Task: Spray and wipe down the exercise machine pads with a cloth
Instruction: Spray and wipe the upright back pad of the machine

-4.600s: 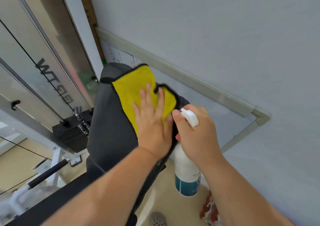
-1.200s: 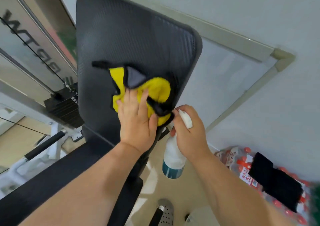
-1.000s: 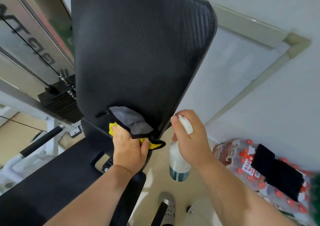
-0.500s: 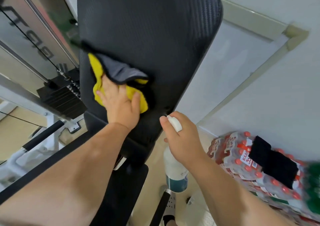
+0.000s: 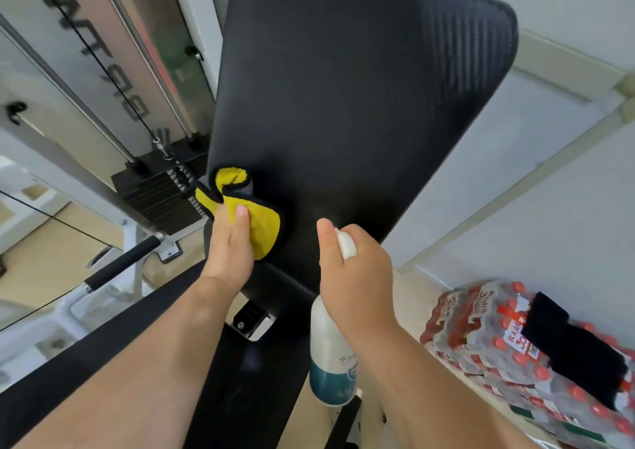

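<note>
**Cloth on lower left of back pad, spray bottle held beside it**

Left hand (image 5: 228, 246), centre-left of frame, grips a bunched yellow cloth (image 5: 256, 222) with black edging. The thumb lies over the yellow side, and the other fingers are hidden behind the fabric. The cloth touches the lower left edge of the black textured back pad (image 5: 343, 98), and part of it sticks out past that edge. The back pad fills the upper centre of the frame, tilted, with its top corner at upper right.

Right hand (image 5: 357, 277), just right of centre, is closed around the neck of a spray bottle (image 5: 331, 356). Its index finger rests on top of the white spray head (image 5: 347, 247). The bottle hangs down below the hand; its body is white with a teal bottom band. The spray head is close to the pad's lower edge, but I cannot tell whether they touch. The two hands are apart, with bare pad between them.

A lower pad (image 5: 240, 397), also black, sits at bottom centre below the back pad. A metal bracket (image 5: 252, 318) shows between the two.

In the left half of the frame are a black weight stack (image 5: 154, 191) and a cable (image 5: 103, 63) running down to it from the upper left. Below them is a white frame bar with a black grip (image 5: 123, 263). The cloth's outer end overlaps the weight stack in view.

At lower right, shrink-wrapped packs of red-capped water bottles (image 5: 498, 345) stand on the floor (image 5: 412, 290). A black fabric item (image 5: 574, 349) lies on top of the packs. A pale wall (image 5: 567, 191) is behind them.
</note>
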